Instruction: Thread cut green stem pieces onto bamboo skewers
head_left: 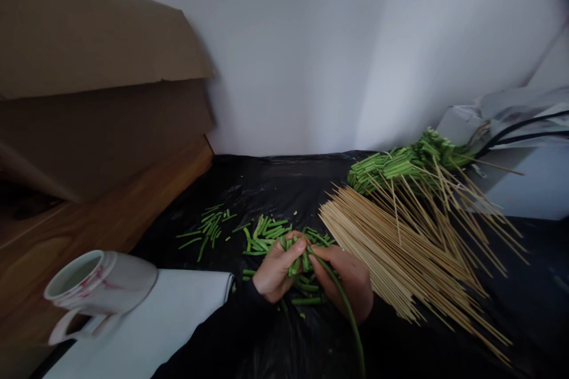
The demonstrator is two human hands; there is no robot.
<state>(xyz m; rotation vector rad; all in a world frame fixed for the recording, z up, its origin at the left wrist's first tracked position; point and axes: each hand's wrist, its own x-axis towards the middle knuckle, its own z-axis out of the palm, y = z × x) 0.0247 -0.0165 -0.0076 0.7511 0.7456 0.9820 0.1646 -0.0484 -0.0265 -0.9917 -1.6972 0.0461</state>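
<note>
My left hand (pixel 273 272)'s bunching short, green bean pieces (pixel 292 270) while my right hand (pixel 351 284) pinches one long, thin green bean (pixel 345 296), so any move probably needs steady fingers.

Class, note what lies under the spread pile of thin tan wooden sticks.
Black plastic sheeting shows around the sticks and between some splayed ends; anything beneath their dense middle is covered.
</note>
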